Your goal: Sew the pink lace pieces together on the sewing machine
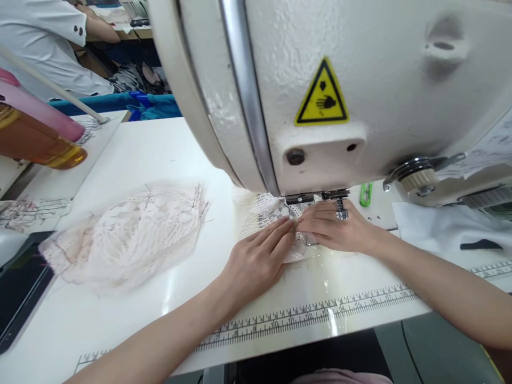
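Cream-white metal sewing machine head [360, 32]: looms nearest the camera, fills the upper right, bears a yellow triangular warning sticker [322, 95] with a black hand printed on it.
Off-white openwork lace piece [256, 210]: lies beneath the machine head, partly covered by both hands, flat on a glossy white tabletop [192, 154].
Bare left hand [254, 261]: rests palm down over the lace's near part, fingers stretched forward and pressed together, touching the lace.
Bare right hand [344, 226]: reaches in beneath the machine head, fingers straight and close together, pointing toward the left fingertips; cannot tell of any pinch with the thumb.
Pale pinkish lace piece with loose threads [140, 234]: lies well apart, to the left, blurred.
Black-printed ruler scale [296, 320]: runs along the tabletop's near edge.
Small bright-green oval item [365, 194]: lies just beyond the right hand.
Plain white cloth [444, 229]: lies beyond the right forearm.
Amber bottle [44, 141] and translucent pink bottle [44, 106]: stand tilted in view at far left.
Person in white [36, 48]: shows partly at upper left.
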